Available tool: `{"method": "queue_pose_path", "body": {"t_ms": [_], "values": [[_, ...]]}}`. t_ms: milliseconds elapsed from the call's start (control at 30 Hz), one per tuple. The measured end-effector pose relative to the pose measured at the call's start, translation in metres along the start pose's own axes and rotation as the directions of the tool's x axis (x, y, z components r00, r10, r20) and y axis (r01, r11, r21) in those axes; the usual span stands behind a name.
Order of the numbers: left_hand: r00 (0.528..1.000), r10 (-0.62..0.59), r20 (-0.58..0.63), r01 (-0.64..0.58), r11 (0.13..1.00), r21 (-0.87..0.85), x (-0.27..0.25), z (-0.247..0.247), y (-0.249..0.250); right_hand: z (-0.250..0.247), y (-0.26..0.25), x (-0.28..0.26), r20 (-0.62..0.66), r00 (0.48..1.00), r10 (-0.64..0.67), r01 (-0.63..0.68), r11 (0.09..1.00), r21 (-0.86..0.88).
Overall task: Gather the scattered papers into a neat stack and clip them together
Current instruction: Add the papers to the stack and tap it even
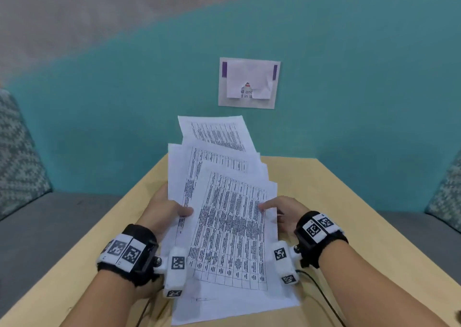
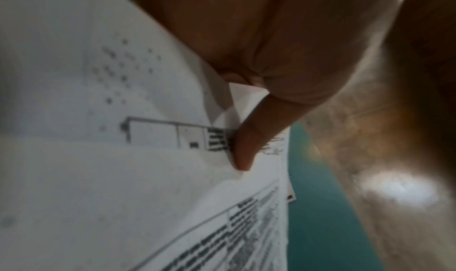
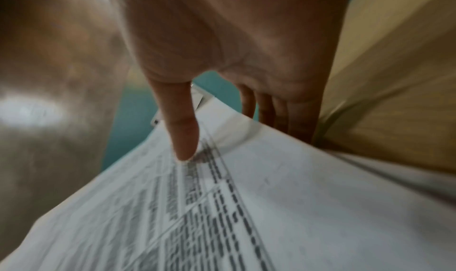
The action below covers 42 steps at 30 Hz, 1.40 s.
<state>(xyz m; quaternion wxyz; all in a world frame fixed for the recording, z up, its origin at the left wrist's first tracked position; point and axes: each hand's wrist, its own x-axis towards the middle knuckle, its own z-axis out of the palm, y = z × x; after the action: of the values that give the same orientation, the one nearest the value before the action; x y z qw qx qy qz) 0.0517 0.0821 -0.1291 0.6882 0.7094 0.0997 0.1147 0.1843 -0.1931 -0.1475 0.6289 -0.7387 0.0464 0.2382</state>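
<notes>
Several white papers (image 1: 232,226) printed with tables are fanned out unevenly and held up over the wooden table (image 1: 349,226). My left hand (image 1: 169,212) grips their left edge, thumb on top and fingers hidden underneath. My right hand (image 1: 279,212) grips the right edge the same way. In the left wrist view the thumb (image 2: 244,146) presses on the papers (image 2: 123,177). In the right wrist view the thumb (image 3: 185,135) lies on the top sheet (image 3: 246,207) with the fingers (image 3: 279,111) behind it. No clip is visible.
A teal wall (image 1: 349,89) rises behind the table, with a small paper notice (image 1: 249,83) stuck on it. Grey seats with patterned cushions (image 1: 17,152) flank the table on both sides. Cables run from my wrist cameras near the table's front edge.
</notes>
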Motion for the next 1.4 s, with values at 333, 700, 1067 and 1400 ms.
{"method": "queue_pose_path", "body": {"t_ms": [333,700,1067,1400], "values": [[0.935,0.34,-0.097,-0.329,0.938,0.113,-0.002,0.043,0.07,-0.015,-0.049,-0.048,-0.165,0.809,-0.564,0.584,0.803,0.119],[0.814,0.516,-0.268,-0.523,0.851,0.049,0.03,0.088,0.091,-0.007,-0.084,-0.051,-0.4,0.553,-0.731,0.801,0.599,0.012],[0.886,0.392,-0.248,-0.394,0.918,0.047,0.054,0.084,0.067,-0.005,-0.073,-0.028,-0.365,0.618,-0.697,0.747,0.665,-0.004],[0.907,0.372,-0.199,-0.382,0.924,-0.009,0.055,0.09,0.066,-0.01,-0.072,-0.029,-0.377,0.617,-0.69,0.755,0.655,0.036]]}}
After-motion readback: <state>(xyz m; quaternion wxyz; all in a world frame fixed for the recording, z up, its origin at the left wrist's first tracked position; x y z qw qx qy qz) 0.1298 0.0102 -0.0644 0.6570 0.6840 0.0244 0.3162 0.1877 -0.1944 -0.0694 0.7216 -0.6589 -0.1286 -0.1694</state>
